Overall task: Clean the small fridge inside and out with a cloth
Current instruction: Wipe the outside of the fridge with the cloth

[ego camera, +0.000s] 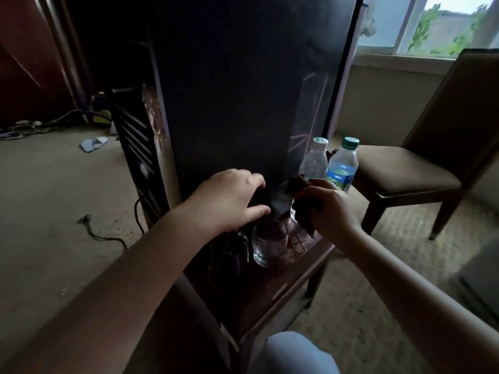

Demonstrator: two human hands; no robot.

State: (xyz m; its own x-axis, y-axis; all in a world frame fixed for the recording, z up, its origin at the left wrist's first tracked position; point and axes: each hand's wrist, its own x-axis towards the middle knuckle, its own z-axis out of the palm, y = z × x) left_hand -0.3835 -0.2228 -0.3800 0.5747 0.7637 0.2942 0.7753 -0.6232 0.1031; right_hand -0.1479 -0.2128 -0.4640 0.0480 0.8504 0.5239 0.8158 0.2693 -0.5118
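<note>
With the right hand (328, 209) bunching the dark cloth (298, 183) at the foot of the fridge (243, 103) and the left hand (229, 201) spread open beside it, a careless wipe could topple the glass (268, 244) or bottles (341, 166).

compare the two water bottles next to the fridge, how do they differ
The white-capped bottle stands nearer the fridge; the green-capped bottle sits towards the chair. The green-capped bottle shows a bright blue label; the white-capped bottle shows none in view. Both are clear plastic, upright, capped.
</note>
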